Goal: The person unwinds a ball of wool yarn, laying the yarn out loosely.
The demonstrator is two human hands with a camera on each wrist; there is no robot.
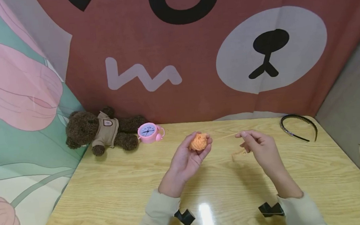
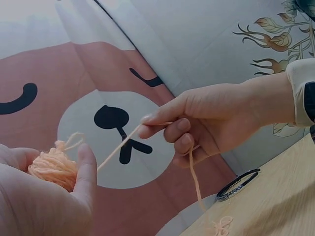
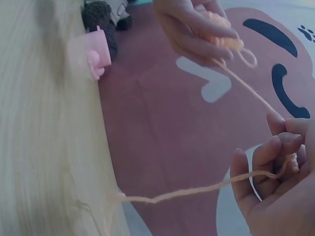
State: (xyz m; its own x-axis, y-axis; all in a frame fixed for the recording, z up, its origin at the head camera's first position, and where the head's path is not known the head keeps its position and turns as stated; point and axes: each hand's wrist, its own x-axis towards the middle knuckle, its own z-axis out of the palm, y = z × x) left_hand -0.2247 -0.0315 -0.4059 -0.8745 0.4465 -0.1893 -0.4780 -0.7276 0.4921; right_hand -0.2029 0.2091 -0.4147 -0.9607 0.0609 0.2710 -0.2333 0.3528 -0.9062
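Observation:
A small ball of orange yarn point(image 1: 198, 142) sits in my left hand point(image 1: 188, 158), whose fingers and thumb curl around it. From the ball a strand of yarn point(image 2: 118, 151) runs taut to my right hand point(image 1: 262, 150). There the thumb and forefinger pinch it. The strand passes on through the other curled fingers, and a loose tail point(image 3: 197, 191) hangs from them toward the table, as the right wrist view shows. In the left wrist view a small loop sticks up from the top of the ball point(image 2: 54, 167). Both hands are held above the table.
On the wooden table point(image 1: 117, 203), a brown teddy bear point(image 1: 107, 131) lies at the back left beside a pink alarm clock point(image 1: 149, 132). A black headband point(image 1: 298, 129) lies at the back right. A cloth with a bear's face point(image 1: 198, 100) hangs behind the table.

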